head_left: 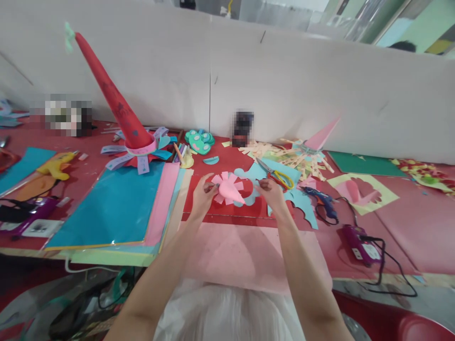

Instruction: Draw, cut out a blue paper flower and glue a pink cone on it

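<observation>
A pink paper cone with cut tabs fanned around its base is pinched at its left side by my left hand. Behind and to the right of the cone is a light blue scalloped paper ring, with red showing through its middle. My right hand is closed, its fingertips pinching the ring's right edge. Scissors with yellow and red handles lie just beyond my right hand on cut light blue paper.
A tall red paper cone stands back left behind blue sheets. To the right are a glue gun, a purple power strip with black cords, and another pink cone. A white wall borders the table's back.
</observation>
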### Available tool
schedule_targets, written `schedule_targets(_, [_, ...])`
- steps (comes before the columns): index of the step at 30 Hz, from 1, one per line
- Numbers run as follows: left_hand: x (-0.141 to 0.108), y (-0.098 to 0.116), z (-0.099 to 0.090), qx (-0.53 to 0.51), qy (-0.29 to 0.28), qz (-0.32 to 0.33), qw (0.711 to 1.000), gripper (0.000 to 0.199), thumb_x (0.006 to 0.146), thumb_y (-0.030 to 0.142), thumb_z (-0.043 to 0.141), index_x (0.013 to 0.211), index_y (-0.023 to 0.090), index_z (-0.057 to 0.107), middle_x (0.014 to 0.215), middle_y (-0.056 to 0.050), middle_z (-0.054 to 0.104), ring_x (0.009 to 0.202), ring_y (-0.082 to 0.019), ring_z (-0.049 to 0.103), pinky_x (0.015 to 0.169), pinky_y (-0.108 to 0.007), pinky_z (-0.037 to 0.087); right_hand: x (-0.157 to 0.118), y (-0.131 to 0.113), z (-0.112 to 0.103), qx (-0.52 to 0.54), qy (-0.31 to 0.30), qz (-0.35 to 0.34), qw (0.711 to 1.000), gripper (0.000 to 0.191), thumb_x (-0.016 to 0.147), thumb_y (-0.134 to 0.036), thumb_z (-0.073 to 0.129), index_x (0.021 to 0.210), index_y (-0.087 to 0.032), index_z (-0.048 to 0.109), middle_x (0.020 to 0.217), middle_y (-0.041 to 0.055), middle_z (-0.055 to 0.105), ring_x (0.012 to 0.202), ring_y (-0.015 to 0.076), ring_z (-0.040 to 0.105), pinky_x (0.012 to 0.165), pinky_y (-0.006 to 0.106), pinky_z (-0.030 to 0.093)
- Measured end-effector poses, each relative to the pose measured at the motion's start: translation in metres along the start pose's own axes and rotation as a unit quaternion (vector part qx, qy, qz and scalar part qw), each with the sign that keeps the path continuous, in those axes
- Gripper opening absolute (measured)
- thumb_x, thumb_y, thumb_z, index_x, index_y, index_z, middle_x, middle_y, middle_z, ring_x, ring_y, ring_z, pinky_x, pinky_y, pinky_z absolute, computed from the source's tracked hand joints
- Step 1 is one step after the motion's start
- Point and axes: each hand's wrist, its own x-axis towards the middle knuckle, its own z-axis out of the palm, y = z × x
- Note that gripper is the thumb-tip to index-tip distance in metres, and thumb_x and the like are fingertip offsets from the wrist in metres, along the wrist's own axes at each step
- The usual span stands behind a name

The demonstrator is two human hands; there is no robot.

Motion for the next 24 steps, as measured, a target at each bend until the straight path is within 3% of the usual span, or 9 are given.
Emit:
schedule_targets(3, [-0.003,0.005,0.005,0.006,-0.013,-0.018,1.000,0.048,0.073,0.029,0.062,0.118,0.018,0.053,0.071,0.003,0.058,0.067,-0.012,0.057,0.070,-0.026,0.051,0.002,-0.013,-0.021,0.022,0.035,-0.023,0.999,0.040,0.060,-0.040,0.072,0.093,-0.021,0.062,0.070,0.0022,0.059,0.066,0.0201,0.059,0.065,0.038,0.050])
schedule_targets(5, [-0.004,0.005,0.008,0.055,-0.024,-0.017,0.998,0.045,0.075,0.027,0.060,0.119,0.019,0.053,0.072,0.002,0.060,0.070,-0.012,0.059,0.073,-0.027,0.050,-0.003,-0.025,-0.033,0.036,0.071,-0.047,0.996,0.047,0.063,-0.041,0.071,0.104,-0.021,0.060,0.074,0.0005,0.057,0.062,0.0169,0.058,0.058,0.034,0.050])
schedule_targets(7, [-0.006,0.003,0.011,0.112,-0.037,-0.008,0.993,0.044,0.076,0.022,0.059,0.120,0.020,0.054,0.075,0.001,0.063,0.075,-0.013,0.061,0.078,-0.028,0.049,-0.012,-0.041,-0.042,0.044,0.113,-0.068,0.990,0.047,0.065,-0.040,0.071,0.106,-0.021,0.060,0.080,0.0011,0.056,0.060,0.0147,0.058,0.050,0.029,0.049])
schedule_targets(13, [-0.009,-0.006,0.014,0.240,-0.071,0.042,0.967,0.041,0.083,0.020,0.052,0.124,0.024,0.051,0.086,0.000,0.068,0.082,-0.016,0.064,0.079,-0.028,0.048,-0.056,-0.097,-0.062,0.129,0.197,-0.158,0.959,0.039,0.064,-0.028,0.078,0.100,-0.022,0.064,0.076,-0.0016,0.057,0.059,0.0106,0.056,0.048,0.023,0.047])
schedule_targets(19, [-0.006,-0.013,0.016,0.260,-0.070,0.039,0.962,0.044,0.082,0.022,0.057,0.126,0.024,0.050,0.087,-0.001,0.068,0.087,-0.018,0.064,0.082,-0.033,0.048,-0.080,-0.121,-0.075,0.249,0.125,-0.160,0.947,0.035,0.063,-0.026,0.080,0.096,-0.030,0.068,0.076,-0.0027,0.059,0.057,0.0104,0.056,0.047,0.023,0.047])
schedule_targets(24, [-0.005,-0.020,0.016,0.241,-0.037,0.053,0.968,0.043,0.079,0.014,0.056,0.121,0.023,0.055,0.106,-0.006,0.066,0.101,-0.021,0.061,0.087,-0.036,0.048,-0.073,-0.108,-0.050,0.239,0.029,-0.125,0.962,0.032,0.066,-0.029,0.077,0.096,-0.028,0.066,0.076,-0.0031,0.060,0.057,0.0089,0.055,0.047,0.021,0.045])
